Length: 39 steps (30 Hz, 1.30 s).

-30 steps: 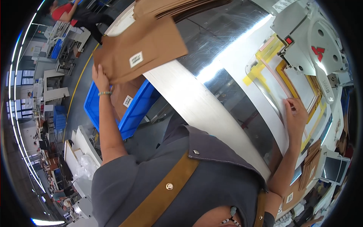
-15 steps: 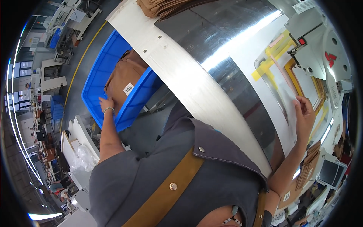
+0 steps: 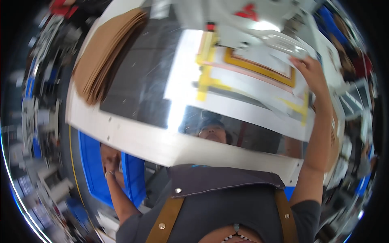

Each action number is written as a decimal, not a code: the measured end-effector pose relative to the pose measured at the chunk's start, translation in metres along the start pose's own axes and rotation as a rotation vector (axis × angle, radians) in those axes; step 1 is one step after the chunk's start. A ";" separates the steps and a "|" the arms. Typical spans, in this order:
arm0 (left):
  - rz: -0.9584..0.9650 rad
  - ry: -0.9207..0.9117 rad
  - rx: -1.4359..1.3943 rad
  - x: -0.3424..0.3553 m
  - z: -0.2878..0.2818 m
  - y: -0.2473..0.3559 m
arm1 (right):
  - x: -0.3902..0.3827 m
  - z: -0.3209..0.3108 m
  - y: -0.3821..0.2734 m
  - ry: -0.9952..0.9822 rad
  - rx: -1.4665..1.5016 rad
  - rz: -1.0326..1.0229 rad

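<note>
My left hand [image 3: 111,161], blurred, is down inside a blue plastic bin [image 3: 90,170] at the lower left, against brown fabric [image 3: 108,150]; its grip is smeared. My right hand [image 3: 311,73] is raised at the right, thumb and fingers pinched at the edge of a thin, pale translucent sheet [image 3: 282,60]. That sheet is over a yellow rectangular frame [image 3: 259,72] on the worktable, beneath the white sewing machine head [image 3: 227,16]. Yellow tape [image 3: 204,83] and white paper [image 3: 178,77] lie around the frame.
A stack of folded brown pieces [image 3: 101,56] rests at the table's left end. The shiny metal tabletop [image 3: 142,93] has a pale front edge [image 3: 154,141] between me and the machine. More brown pieces [image 3: 334,137] hang by the right side, near a grey screen [image 3: 353,101].
My view has swung right toward the machine. My left hand is deeper in the bin's brown fabric. My right hand has moved toward the frame's far right corner.
</note>
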<state>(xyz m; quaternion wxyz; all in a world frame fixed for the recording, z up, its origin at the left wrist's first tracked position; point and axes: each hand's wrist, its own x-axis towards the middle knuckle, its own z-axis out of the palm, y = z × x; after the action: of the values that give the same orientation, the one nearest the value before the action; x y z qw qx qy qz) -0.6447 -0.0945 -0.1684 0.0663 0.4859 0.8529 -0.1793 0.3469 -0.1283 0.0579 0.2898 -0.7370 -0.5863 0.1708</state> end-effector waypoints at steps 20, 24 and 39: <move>1.885 0.384 -0.103 -0.267 -0.244 0.563 | 0.037 0.081 -0.023 -0.178 0.173 -0.042; 1.899 0.405 -0.067 -0.267 -0.235 0.579 | 0.038 0.087 -0.036 -0.192 0.199 -0.036; 1.863 0.443 -0.113 -0.272 -0.232 0.576 | 0.031 -0.004 -0.008 -0.140 -0.163 0.045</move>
<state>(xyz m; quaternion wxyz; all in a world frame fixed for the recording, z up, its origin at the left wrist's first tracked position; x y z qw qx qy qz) 0.0016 0.0396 -0.0143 0.0426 0.9879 0.1245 0.0827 0.3515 -0.0980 0.0689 0.1832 -0.7575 -0.6002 0.1800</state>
